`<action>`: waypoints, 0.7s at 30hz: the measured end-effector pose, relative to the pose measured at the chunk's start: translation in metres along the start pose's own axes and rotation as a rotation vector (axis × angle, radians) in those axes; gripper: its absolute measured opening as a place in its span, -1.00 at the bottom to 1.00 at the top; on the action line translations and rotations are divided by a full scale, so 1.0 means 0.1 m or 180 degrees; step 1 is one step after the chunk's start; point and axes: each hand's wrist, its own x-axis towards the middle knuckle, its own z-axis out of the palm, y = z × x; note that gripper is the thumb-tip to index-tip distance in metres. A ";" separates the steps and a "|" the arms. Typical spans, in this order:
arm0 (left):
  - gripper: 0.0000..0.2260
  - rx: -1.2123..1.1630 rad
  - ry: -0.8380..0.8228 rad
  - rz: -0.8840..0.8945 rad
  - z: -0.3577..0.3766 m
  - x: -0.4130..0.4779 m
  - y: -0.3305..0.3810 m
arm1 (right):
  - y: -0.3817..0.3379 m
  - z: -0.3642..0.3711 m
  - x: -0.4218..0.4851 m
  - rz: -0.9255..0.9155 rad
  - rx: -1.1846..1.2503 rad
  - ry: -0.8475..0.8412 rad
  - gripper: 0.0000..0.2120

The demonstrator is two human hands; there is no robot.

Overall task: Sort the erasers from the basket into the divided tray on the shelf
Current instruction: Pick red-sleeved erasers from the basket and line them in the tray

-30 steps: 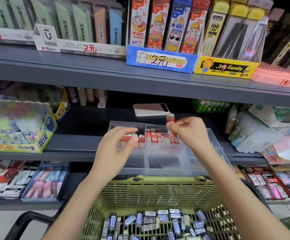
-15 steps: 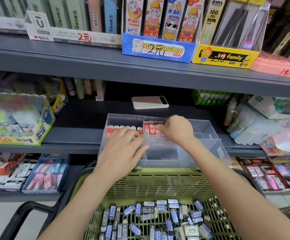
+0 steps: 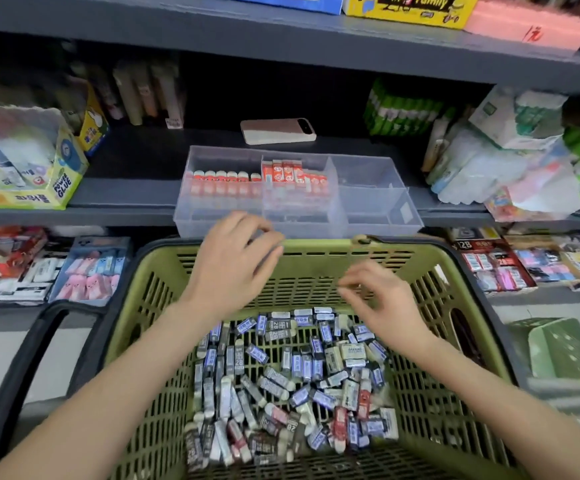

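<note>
I have both forearms reaching forward over the green basket [image 3: 455, 271]. My left hand [image 3: 233, 268] hovers palm down above the basket's far rim, fingers loosely curled, holding nothing. My right hand [image 3: 384, 299] hangs a little lower over the basket, fingers half curled and empty. The loose erasers [image 3: 292, 382] lie heaped on the basket floor beneath and nearer than both hands. The clear divided tray [image 3: 371, 188] sits on the shelf [image 3: 126, 192] just beyond, red erasers [image 3: 257, 180] lined up in its left and middle compartments
</note>
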 end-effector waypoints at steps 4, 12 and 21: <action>-0.72 -0.0621 -0.1012 0.0032 0.25 -0.45 0.42 | 0.32 0.27 -0.52 0.2013 -0.0518 -0.2259 -0.73; -0.67 -0.0915 -0.3633 -0.0550 0.91 -1.33 0.76 | 0.45 0.57 -0.93 0.2386 -0.1590 -0.2254 -0.62; -0.79 -0.1106 -0.3979 -0.0853 0.92 -1.53 0.59 | 0.44 0.54 -0.87 0.2503 -0.0528 -0.3074 -0.80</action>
